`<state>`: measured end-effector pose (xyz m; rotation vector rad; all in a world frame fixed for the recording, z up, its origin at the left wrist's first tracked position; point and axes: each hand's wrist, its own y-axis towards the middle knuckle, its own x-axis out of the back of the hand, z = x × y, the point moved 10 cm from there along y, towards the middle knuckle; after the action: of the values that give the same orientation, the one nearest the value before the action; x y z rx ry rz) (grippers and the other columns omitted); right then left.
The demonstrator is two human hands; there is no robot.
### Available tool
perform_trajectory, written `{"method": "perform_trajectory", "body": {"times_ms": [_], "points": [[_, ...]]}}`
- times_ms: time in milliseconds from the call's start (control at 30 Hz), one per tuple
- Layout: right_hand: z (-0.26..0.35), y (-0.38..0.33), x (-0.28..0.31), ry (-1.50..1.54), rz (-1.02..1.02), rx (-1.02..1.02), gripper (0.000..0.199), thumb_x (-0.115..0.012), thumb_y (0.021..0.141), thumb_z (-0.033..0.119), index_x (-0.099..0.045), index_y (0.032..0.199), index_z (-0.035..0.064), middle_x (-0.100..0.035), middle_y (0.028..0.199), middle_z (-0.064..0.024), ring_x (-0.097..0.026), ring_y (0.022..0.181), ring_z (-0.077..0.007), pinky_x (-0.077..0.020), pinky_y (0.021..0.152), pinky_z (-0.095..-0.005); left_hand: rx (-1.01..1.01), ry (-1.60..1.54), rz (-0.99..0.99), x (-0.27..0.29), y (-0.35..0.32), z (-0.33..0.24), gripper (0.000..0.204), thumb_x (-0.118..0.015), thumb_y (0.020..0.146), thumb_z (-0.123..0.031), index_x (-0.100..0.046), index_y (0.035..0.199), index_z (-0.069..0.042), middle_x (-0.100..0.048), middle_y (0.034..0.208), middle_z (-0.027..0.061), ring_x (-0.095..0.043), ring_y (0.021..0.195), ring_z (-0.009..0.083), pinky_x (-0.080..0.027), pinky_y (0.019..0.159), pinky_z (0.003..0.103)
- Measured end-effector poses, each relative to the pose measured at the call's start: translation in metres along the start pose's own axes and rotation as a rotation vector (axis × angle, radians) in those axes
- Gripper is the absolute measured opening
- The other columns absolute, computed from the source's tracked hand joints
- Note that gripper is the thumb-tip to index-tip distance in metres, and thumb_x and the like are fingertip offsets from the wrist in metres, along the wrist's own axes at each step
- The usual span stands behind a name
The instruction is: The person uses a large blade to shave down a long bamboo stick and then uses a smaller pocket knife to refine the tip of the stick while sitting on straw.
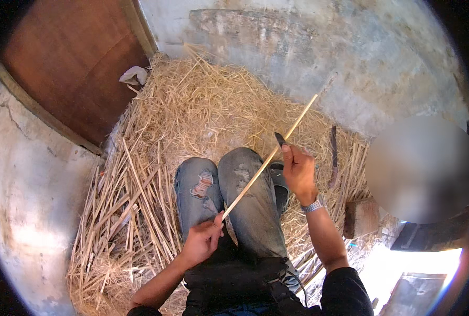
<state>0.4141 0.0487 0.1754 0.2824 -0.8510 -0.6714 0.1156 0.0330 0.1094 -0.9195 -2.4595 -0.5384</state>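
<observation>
A long, pale strip of split bamboo or wood [251, 181] runs slantwise over my right thigh, its far end up toward the wall. My left hand [205, 239] is closed around its near end, close to my lap. In my right hand [298, 171] is a small knife, gripped in the fist. Its short dark blade [280, 139] meets the strip or lies just beside it; which, I cannot tell. The knife's handle is hidden by my fingers.
Straw-like shavings [208, 110] cover the floor. Loose strips [132, 195] lie in a heap at left. On the right are a dark curved blade [333, 155] and a wooden block [362, 217]. A brown door panel [76, 63] and stained wall [297, 47] bound the space. A blurred patch covers the far right.
</observation>
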Motion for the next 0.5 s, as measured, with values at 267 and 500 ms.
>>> {"method": "perform_trajectory", "body": {"times_ms": [267, 500], "points": [[0.031, -0.048, -0.045, 0.202, 0.22, 0.077, 0.032, -0.062, 0.097, 0.019, -0.055, 0.072, 0.0014, -0.051, 0.06, -0.0231, -0.053, 0.051, -0.0418, -0.0408, 0.046, -0.0439, 0.026, 0.067, -0.009, 0.0, -0.001, -0.003, 0.047, -0.057, 0.091, 0.006, -0.053, 0.138, 0.004, -0.063, 0.08, 0.0134, -0.067, 0.068, 0.0227, -0.054, 0.064, 0.033], [0.036, -0.034, -0.028, 0.332, 0.293, 0.107, 0.034, -0.062, 0.097, 0.02, -0.054, 0.069, 0.003, -0.052, 0.056, -0.02, -0.054, 0.047, -0.0392, -0.0402, 0.044, -0.0418, 0.031, -0.018, -0.043, 0.003, 0.013, -0.01, 0.034, -0.061, 0.095, 0.001, -0.061, 0.129, 0.005, -0.068, 0.08, 0.0161, -0.067, 0.063, 0.0206, -0.054, 0.064, 0.031]]}}
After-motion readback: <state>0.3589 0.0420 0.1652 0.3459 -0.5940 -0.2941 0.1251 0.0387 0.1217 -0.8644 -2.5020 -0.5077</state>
